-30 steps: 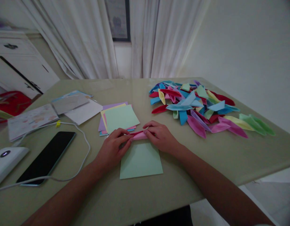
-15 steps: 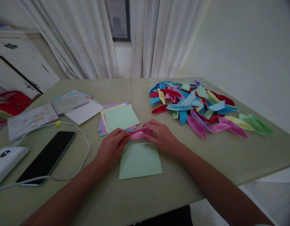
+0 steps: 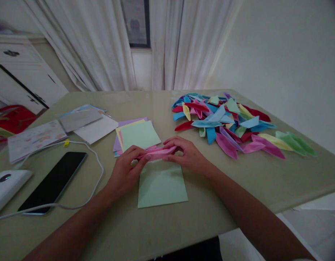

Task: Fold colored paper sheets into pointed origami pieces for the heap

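Observation:
A folded strip of pink paper (image 3: 158, 153) is stretched between my two hands. My left hand (image 3: 128, 165) pinches its left end between thumb and fingers. At the other end my right hand (image 3: 185, 154) grips it, thumb in front and fingers behind. Just below lies a flat pale green sheet (image 3: 163, 185), its far edge partly covered by the pink paper. Behind my hands sits a stack of coloured paper sheets (image 3: 140, 134), pale green on top with purple, yellow and pink edges showing.
A heap of folded coloured paper pieces (image 3: 217, 116) covers the table's right back. To the left lie a black phone (image 3: 54, 181), a white power bank (image 3: 9, 186) with a looping white cable (image 3: 103, 170), printed sheets (image 3: 38, 139) and white paper (image 3: 99, 128).
My hands have moved slightly apart and tilted the pink paper, which now shows as a longer, narrower strip. The green sheet and the heap stay as they were.

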Motion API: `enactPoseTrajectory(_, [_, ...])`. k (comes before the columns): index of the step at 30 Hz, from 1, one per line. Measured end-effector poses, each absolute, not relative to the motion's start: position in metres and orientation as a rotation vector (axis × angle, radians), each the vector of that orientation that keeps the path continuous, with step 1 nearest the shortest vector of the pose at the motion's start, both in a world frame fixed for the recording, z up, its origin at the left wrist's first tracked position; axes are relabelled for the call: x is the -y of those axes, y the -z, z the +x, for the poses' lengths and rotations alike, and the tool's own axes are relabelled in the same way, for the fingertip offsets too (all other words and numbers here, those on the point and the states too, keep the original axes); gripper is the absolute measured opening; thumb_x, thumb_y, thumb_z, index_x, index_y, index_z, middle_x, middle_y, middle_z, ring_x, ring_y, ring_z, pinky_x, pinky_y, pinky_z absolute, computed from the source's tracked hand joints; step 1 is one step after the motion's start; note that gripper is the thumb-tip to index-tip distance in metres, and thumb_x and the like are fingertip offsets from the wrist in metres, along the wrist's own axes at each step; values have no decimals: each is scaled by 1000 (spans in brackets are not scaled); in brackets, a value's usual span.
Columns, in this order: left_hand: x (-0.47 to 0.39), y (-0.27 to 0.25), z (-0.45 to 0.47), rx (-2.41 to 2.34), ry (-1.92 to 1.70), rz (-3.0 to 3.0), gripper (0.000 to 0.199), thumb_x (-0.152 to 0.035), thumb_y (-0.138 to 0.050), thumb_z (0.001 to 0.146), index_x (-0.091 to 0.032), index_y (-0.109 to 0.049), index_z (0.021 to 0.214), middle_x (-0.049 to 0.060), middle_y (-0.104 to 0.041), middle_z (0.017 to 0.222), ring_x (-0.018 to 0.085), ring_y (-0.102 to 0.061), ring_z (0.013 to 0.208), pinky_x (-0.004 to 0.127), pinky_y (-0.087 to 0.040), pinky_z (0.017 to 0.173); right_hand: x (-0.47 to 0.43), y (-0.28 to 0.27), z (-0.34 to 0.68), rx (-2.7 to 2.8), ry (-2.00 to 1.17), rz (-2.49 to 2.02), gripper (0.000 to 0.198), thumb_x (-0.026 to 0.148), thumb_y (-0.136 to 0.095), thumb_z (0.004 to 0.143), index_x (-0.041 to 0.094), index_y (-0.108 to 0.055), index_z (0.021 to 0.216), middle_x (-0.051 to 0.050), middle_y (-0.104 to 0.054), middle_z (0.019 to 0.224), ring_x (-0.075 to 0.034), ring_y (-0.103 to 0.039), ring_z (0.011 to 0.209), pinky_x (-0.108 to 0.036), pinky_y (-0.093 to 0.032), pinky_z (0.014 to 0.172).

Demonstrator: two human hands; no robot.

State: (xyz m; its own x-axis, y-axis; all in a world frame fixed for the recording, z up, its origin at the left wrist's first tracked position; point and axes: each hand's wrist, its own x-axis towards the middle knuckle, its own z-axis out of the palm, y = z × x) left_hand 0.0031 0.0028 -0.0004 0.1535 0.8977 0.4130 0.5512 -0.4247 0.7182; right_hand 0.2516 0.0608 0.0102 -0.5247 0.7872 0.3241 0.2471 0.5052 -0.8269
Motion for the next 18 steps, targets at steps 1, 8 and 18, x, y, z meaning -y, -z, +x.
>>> enactPoseTrajectory(1, [-3, -2, 4, -1366, -1201, 1990, 19, -32, -63, 101, -20, -74, 90, 3, -68, 87, 17, -64, 79, 29, -50, 72, -61, -10, 251, 1978, -1026, -841, 20, 31, -84, 86, 18, -77, 99, -9, -74, 114, -19, -70, 97, -31, -56, 82])
enactPoseTrajectory(8, [-1, -5, 4, -1205, -1276, 1847, 18, -29, -66, 98, -22, -79, 87, 2, -70, 86, 15, -65, 77, 26, -49, 67, -62, -14, 250, 1647, -1441, -836, 25, 41, -81, 88, 17, -78, 83, -5, -75, 102, -11, -63, 70, -24, -53, 64])
enactPoseTrajectory(18, [-9, 8, -1, -1388, -1278, 1911, 8, -27, -71, 94, -23, -77, 99, 4, -70, 96, 19, -68, 88, 32, -54, 79, -63, -4, 250, 1768, -1252, -863, 28, 28, -88, 79, 18, -78, 104, -7, -74, 107, -17, -72, 90, -32, -59, 84])
